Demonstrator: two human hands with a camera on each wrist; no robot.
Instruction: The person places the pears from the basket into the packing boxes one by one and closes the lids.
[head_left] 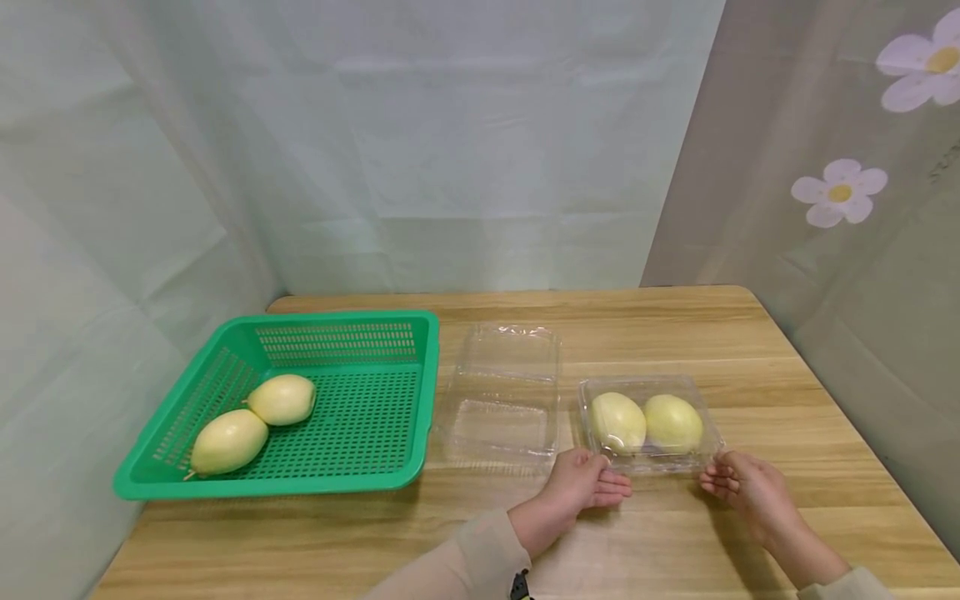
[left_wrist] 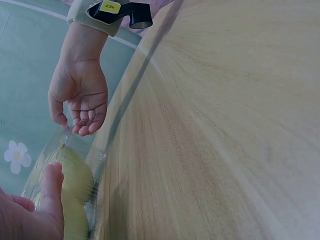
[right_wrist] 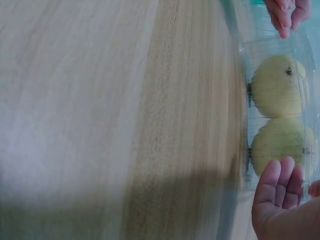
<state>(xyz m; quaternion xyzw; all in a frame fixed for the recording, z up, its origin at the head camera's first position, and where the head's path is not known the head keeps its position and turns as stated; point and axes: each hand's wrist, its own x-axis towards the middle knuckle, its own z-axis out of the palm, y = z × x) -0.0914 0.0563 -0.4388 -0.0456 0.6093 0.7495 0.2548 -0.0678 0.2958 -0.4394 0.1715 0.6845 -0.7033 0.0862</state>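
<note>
A transparent plastic clamshell box (head_left: 637,385) with its lid down stands on the right part of the table. Two pale yellow pears (head_left: 673,424) show side by side through its lid. At its front left corner, my left hand (head_left: 573,492) pinches the rim, thumb above and the other fingers nearly straight in front. My right hand (head_left: 750,492) pinches the front right corner between thumb and fingertips. In the right wrist view, the pears (right_wrist: 277,87) sit behind the ribbed front wall, and the right hand (right_wrist: 282,200) overlaps the near end.
Left of the box lies a second transparent clamshell (head_left: 504,421), unfolded flat. A green plastic basket (head_left: 431,375) stands at the left of the wooden table (head_left: 772,375), with two more pears (head_left: 229,442) at its left side. Cloth hangs behind the table.
</note>
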